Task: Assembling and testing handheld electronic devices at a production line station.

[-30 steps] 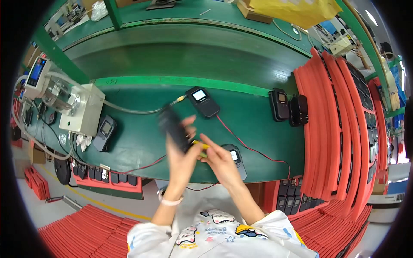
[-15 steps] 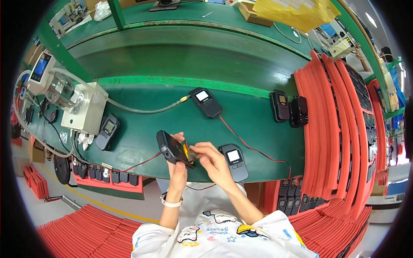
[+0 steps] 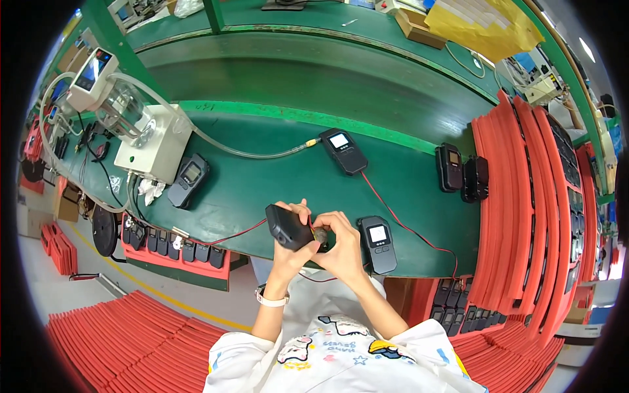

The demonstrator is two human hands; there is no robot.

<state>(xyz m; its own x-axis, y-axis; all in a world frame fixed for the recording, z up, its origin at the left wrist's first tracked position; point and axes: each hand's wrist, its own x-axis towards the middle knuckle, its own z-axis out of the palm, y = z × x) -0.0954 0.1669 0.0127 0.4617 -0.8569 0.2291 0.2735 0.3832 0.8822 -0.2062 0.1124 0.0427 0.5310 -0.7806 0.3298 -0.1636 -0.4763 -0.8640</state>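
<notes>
My left hand (image 3: 293, 257) grips a black handheld meter (image 3: 285, 226), raised above the near edge of the bench and tilted so that one end faces up. The fingers of my right hand (image 3: 342, 243) are bent in against the meter's right side, pinching a small rounded grey-brown part (image 3: 320, 236) there; its exact kind is hard to make out. A red wire runs close to my fingertips. Just right of my right hand lies another meter (image 3: 378, 244) with a lit white screen. Farther back, a third meter (image 3: 344, 151) has a clear tube at one end and a red wire at the other.
A white box-shaped apparatus (image 3: 156, 144) with a glass jar stands at the left, a grey meter (image 3: 189, 181) beside it. Two dark meters (image 3: 449, 168) stand at the right, near tall stacked red foam trays (image 3: 504, 209). A red-black cable (image 3: 249, 228) crosses the bench edge.
The view has shifted, so the bench appears farther right and slightly higher. My right hand has closed in on the held meter, its fingers more curled; the yellow patch there is now mostly hidden.
</notes>
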